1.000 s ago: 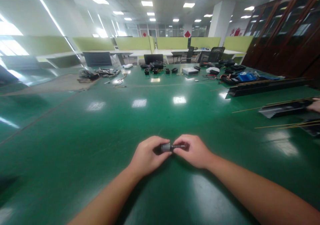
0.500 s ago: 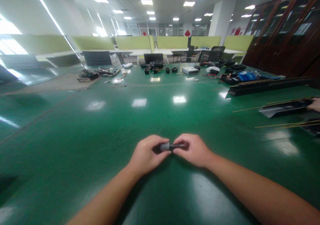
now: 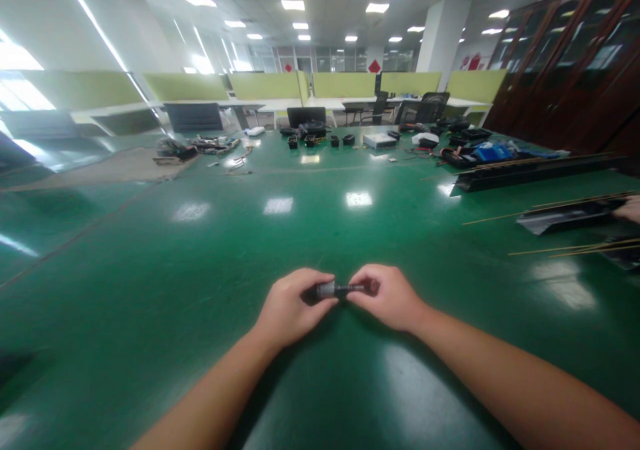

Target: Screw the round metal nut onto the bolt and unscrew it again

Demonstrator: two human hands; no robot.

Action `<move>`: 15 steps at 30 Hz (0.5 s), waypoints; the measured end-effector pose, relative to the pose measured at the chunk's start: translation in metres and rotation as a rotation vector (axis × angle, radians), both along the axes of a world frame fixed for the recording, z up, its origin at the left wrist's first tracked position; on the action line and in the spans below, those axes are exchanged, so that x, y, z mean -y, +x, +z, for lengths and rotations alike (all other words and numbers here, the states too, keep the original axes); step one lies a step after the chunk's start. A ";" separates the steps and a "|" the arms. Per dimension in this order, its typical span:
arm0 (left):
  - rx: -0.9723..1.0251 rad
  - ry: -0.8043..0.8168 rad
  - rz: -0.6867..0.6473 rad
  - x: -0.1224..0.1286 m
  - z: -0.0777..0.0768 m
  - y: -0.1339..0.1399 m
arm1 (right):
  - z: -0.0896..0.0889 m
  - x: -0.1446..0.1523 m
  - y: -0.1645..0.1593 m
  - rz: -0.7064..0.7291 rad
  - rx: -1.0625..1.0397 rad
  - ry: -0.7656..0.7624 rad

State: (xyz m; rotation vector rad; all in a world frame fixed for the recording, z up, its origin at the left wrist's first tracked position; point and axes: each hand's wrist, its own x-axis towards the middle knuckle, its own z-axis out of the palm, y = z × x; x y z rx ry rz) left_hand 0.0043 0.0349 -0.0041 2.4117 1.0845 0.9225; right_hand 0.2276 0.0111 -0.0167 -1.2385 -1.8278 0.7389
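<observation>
Low in the middle of the view, a small dark cylinder with a grey band (image 3: 327,290) lies sideways between my hands, above the green tabletop (image 3: 300,237). My left hand (image 3: 295,307) pinches its thicker, banded end between thumb and fingers. A thin dark stem (image 3: 351,289) runs from it to the right. My right hand (image 3: 387,298) has thumb and fingertips closed on the stem's right part, where a dark reddish end shows inside the curled fingers. The exact kind of object cannot be made out, and both its ends are partly covered.
At right, black metal channels (image 3: 570,215) with thin yellowish rods point inward, and another person's hand (image 3: 629,209) touches one. Farther back lie small black boxes (image 3: 334,141), a white box (image 3: 380,141), a blue item (image 3: 493,151) and a pile of parts (image 3: 215,143).
My left hand has moved slightly left with the banded end. The gap between my fingertips is a little wider, with more of the dark stem showing. My right hand has risen slightly.
</observation>
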 end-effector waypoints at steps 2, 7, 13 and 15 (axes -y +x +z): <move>-0.001 -0.001 0.004 -0.001 0.000 0.000 | 0.000 0.000 0.000 -0.009 -0.003 -0.001; -0.005 -0.001 0.012 -0.001 -0.001 -0.002 | 0.001 0.002 0.000 -0.024 -0.002 0.004; -0.015 -0.007 0.026 -0.002 0.000 -0.003 | 0.003 0.001 0.000 -0.046 0.009 -0.015; -0.015 -0.009 0.031 -0.003 0.000 -0.002 | 0.003 0.001 0.000 -0.047 0.012 -0.016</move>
